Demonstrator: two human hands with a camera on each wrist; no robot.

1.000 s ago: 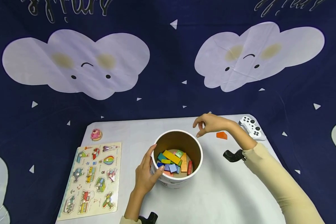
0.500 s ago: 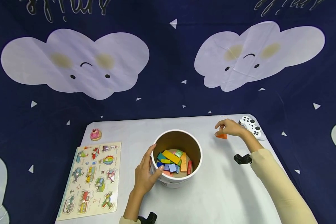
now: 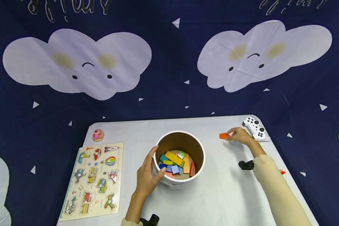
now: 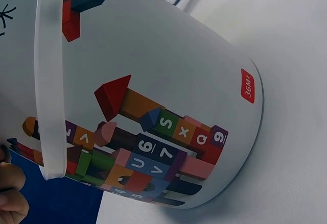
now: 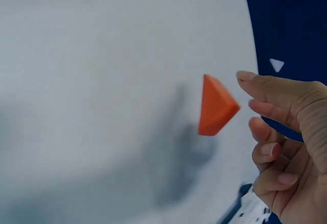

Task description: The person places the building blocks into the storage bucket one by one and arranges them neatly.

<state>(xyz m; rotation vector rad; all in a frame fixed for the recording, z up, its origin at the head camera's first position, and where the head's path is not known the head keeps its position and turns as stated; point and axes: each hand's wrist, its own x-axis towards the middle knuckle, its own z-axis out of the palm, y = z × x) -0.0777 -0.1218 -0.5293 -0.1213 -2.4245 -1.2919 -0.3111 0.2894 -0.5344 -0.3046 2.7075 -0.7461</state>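
My left hand (image 3: pixel 148 177) grips the near-left side of a white toy-block bucket (image 3: pixel 177 185), thumb at its rim and fingers along the outer wall. Inside lie several coloured wooden blocks (image 3: pixel 173 158). Printed blocks and a red "36M+" label cover the bucket (image 4: pixel 179 81) in the left wrist view. At the right of the table, my right hand (image 3: pixel 241 136) is close to an orange wedge-shaped block (image 3: pixel 223 136), its fingertips at the block's right end. In the right wrist view a small gap shows between the loosely bent fingers and the orange block (image 5: pixel 217 109).
A white game controller (image 3: pixel 255 128) lies just beyond my right hand. On the left are a wooden picture puzzle board (image 3: pixel 94 179) and a small pink figure (image 3: pixel 97 135). A small red-orange thing (image 3: pixel 282 172) peeks out beside my right sleeve, near the table's right edge.
My right hand has moved right, from beside the bucket's rim, past over the orange block to its right end. The left hand and bucket stay in place.
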